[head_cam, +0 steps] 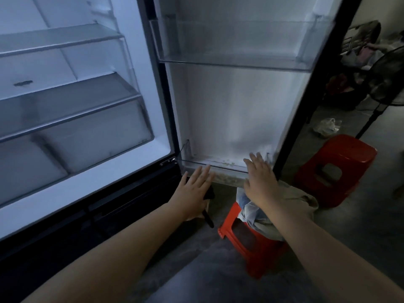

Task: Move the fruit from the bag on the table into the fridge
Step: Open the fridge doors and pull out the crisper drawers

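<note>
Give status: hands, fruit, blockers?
Left hand and right hand open, empty, at the bottom door shelf. Fridge open, shelves bare. No fruit visible. Red stool with bags beside door.

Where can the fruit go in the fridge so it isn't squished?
The glass shelves inside look bare, edge to edge between the white side walls. The upper door bin looks bare too. It is tighter at the bottom door bin, where the left hand and right hand reach.

White fridge, red stools

We see a fridge white inside with a black door edge, two red stools, a grey floor, and a black fan.
</note>
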`<act>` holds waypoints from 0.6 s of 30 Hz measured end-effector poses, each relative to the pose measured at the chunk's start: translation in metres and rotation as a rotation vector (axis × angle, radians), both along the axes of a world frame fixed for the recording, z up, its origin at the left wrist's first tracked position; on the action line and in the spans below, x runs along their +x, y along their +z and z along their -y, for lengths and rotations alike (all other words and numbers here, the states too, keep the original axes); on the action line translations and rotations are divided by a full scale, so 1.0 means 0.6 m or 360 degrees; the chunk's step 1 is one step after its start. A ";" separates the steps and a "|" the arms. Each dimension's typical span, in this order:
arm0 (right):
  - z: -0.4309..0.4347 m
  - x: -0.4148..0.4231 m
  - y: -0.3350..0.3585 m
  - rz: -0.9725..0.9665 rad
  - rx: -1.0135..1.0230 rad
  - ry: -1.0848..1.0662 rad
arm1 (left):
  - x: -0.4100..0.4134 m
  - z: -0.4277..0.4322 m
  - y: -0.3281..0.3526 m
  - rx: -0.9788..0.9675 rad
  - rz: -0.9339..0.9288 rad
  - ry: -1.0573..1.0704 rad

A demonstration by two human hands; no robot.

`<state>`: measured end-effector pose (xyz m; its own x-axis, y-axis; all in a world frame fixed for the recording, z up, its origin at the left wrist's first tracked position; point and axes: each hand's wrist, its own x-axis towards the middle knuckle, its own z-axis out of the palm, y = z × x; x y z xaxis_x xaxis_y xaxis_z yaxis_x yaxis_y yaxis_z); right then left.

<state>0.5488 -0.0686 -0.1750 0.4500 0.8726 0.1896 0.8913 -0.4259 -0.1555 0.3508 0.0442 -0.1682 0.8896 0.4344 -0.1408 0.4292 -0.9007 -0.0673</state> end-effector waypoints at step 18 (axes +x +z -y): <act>-0.494 -0.448 0.101 0.0005 0.0134 0.1009 | -0.488 -0.317 0.098 0.0195 0.0356 0.1120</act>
